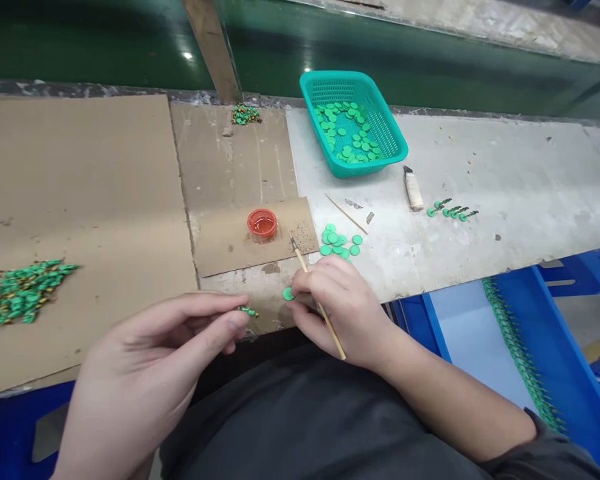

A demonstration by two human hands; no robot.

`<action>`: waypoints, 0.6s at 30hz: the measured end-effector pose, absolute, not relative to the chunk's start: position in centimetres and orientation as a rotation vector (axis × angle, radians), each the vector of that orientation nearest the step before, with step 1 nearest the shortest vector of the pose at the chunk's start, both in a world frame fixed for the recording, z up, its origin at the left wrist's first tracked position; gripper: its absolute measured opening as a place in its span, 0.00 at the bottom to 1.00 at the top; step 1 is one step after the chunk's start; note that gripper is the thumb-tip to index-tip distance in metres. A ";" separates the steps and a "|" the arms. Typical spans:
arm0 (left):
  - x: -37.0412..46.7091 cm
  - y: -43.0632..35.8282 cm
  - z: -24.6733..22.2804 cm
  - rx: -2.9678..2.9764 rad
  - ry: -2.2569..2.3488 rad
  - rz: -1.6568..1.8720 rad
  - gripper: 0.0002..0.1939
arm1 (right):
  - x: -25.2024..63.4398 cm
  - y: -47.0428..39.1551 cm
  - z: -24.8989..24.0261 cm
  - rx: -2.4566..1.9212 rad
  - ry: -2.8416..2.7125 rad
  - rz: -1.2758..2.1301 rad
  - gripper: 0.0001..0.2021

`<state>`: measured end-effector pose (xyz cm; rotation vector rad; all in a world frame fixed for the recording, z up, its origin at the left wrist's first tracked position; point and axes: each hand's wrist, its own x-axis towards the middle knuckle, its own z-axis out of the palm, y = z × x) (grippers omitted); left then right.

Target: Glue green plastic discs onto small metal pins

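Observation:
Between thumb and forefinger, my left hand [175, 347] pinches a small green-and-gold figure [250, 311]. My right hand [343, 307] is closed around a thin wooden paintbrush [333, 330], its dark tip up over the cardboard. The same hand's fingertips hold a green disc [289, 294] near the figure, apart from it. Several loose green discs [341, 240] lie just beyond my right hand. A red cup of clear liquid [263, 224] stands on a cardboard piece [225, 247] ahead of both hands.
A teal basket [400, 148] with green discs stands at the back. Piles of small green figures lie left [25, 293] and at the back [246, 114]. On the right are a utility knife [413, 190], discs with figures attached [453, 211] and a blue crate [563, 333]. A thin stick [347, 214] lies mid-table.

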<state>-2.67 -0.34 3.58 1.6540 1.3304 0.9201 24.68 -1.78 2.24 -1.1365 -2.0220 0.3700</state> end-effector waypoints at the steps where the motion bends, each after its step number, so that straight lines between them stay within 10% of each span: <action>1: -2.6 -0.1 3.5 1.568 1.313 0.901 0.06 | 24.7 -1.8 2.2 -1.141 -2.028 0.382 0.10; 18: 0.5 0.7 4.3 1.812 1.397 0.933 0.06 | 25.1 -1.5 2.1 -1.145 -1.960 0.429 0.09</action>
